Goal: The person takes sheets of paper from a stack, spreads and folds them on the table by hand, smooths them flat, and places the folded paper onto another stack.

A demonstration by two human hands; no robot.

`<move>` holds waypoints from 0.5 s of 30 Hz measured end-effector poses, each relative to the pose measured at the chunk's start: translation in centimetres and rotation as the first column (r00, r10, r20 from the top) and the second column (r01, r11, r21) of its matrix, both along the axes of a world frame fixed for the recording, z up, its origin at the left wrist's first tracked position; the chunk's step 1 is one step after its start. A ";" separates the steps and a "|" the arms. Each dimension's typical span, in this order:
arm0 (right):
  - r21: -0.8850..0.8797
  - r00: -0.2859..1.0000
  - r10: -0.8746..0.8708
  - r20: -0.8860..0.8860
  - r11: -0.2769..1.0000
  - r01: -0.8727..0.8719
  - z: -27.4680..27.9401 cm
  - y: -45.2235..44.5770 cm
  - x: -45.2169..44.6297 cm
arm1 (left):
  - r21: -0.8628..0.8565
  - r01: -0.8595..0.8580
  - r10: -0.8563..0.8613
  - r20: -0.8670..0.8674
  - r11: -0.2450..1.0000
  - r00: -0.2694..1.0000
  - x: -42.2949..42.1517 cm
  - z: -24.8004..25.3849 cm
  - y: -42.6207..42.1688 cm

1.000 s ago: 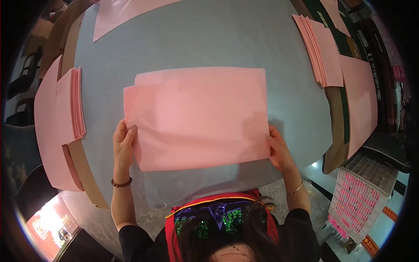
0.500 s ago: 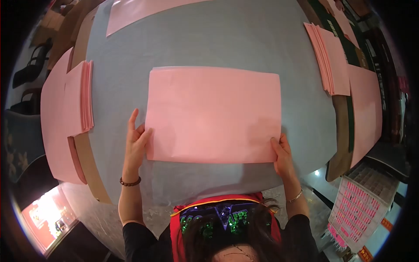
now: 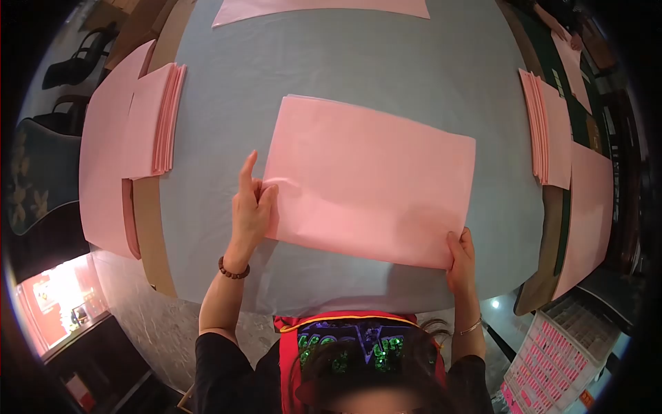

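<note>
Pinched at both sides, the pink folded sheet (image 3: pixel 372 179) sits between two bare hands. The left hand (image 3: pixel 253 207) clamps its left edge, thumb laid flat on the front, index finger pointing up clear of it. The right hand (image 3: pixel 463 259) closes on the lower right corner, thumb on top. The sheet is a smooth, faintly glossy rectangle, slanting down toward the right, with a small crease by the left thumb and soft shadows near the right. It is over the near half of a matt blue-grey tabletop (image 3: pixel 345 58) with a rounded front edge; whether it touches the surface I cannot tell. A bracelet (image 3: pixel 234 268) of round brown beads circles the left wrist, a thin shiny bangle (image 3: pixel 471 327) the right.

On either side stand a left stack (image 3: pixel 153 121) and a right stack (image 3: pixel 549 131) of pink pieces, their layered edges turned inward. Beyond the top lies a far pink sheet (image 3: pixel 317 7). Nearest the body is a red apron (image 3: pixel 289 359) with green sequins; lower right, a white lattice crate (image 3: pixel 552 352) shows pink through its holes.
</note>
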State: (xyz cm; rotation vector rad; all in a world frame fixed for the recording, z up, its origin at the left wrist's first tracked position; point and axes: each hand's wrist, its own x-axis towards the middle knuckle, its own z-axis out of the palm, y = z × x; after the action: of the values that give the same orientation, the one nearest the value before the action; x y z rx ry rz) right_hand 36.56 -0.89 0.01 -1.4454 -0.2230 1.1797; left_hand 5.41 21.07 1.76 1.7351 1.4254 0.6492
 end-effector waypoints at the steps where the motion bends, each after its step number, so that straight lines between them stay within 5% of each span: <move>1: -0.005 1.000 -0.006 -0.011 1.000 0.006 0.0 0.0 0.0 | 0.007 0.003 -0.003 -0.023 1.000 1.000 0.0 -0.1 0.0; 11: -0.010 1.000 -0.010 0.022 1.000 0.010 -0.2 0.2 0.1 | 0.027 -0.042 0.041 0.027 0.999 0.999 -0.7 0.0 -1.6; 15: -0.018 0.999 -0.008 0.042 1.000 0.009 -0.7 -0.2 0.1 | 0.104 -0.011 0.027 -0.150 0.994 0.988 -0.8 -0.1 -2.2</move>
State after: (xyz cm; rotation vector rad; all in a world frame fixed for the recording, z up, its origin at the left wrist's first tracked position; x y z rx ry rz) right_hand 36.70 -1.07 -0.66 -1.4867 -0.2350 1.1481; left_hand 4.58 18.85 1.62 1.8876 1.5374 0.6217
